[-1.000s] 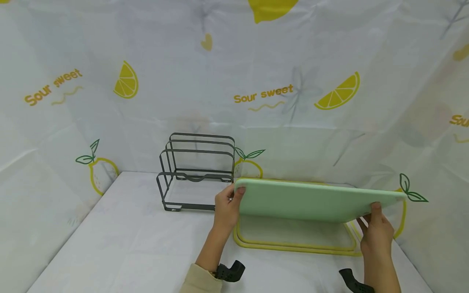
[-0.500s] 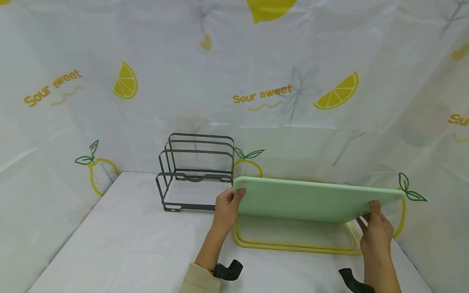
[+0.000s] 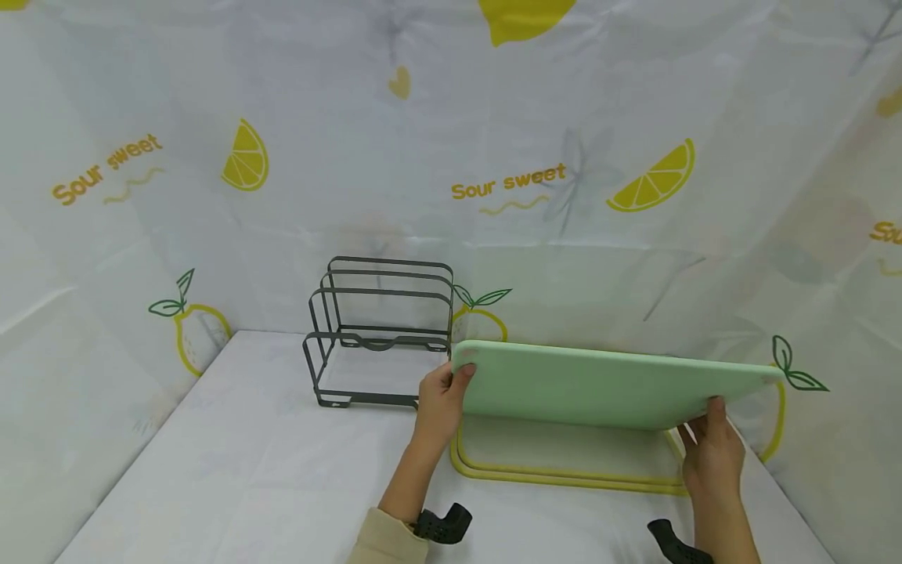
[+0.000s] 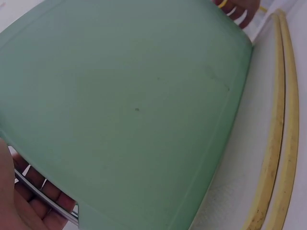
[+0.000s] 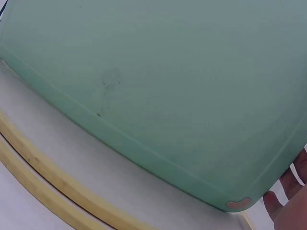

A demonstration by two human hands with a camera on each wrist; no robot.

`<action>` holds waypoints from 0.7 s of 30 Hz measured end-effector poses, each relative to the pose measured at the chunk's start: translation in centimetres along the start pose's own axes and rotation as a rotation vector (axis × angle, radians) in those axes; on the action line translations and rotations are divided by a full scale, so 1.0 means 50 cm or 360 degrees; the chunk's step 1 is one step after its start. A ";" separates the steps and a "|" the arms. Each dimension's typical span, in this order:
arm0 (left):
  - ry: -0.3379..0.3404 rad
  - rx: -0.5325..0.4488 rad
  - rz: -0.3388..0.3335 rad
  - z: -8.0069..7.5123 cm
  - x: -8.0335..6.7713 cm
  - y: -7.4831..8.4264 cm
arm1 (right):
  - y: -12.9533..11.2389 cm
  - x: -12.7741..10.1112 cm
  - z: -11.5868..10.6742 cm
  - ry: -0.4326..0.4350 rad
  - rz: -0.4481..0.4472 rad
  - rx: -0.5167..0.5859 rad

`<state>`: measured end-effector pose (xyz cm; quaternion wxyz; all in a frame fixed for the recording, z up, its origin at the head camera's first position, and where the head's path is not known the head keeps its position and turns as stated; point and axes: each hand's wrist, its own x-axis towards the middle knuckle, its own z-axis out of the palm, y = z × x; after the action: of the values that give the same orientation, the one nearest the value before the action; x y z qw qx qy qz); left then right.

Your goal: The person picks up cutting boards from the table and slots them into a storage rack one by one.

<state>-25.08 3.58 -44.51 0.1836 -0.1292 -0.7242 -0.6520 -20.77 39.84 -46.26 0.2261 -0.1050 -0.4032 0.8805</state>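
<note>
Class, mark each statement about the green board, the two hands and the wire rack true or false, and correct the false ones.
1. Both hands hold the green board. True.
2. The green board stands in the wire rack. False: the rack's slots hold nothing.
3. A yellow-rimmed board lies under the green one. True.
4. The left hand grips the rack. False: it grips the green board's left end.
5. The right hand holds the board's right end. True.
</note>
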 end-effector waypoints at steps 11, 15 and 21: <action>-0.0044 0.0005 -0.0027 -0.003 0.002 -0.001 | 0.004 0.005 0.005 0.0229 -0.0042 -0.0070; -0.0085 0.0004 -0.0054 -0.011 0.005 -0.013 | 0.002 0.006 0.005 0.0280 -0.0018 -0.0146; -0.0075 -0.0011 -0.0120 -0.021 0.010 -0.028 | -0.004 0.007 0.006 0.0326 0.0031 -0.0207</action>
<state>-26.03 2.36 -45.46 0.1413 -0.1180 -0.7304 -0.6577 -21.14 39.94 -45.90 0.2502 -0.2127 -0.4332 0.8394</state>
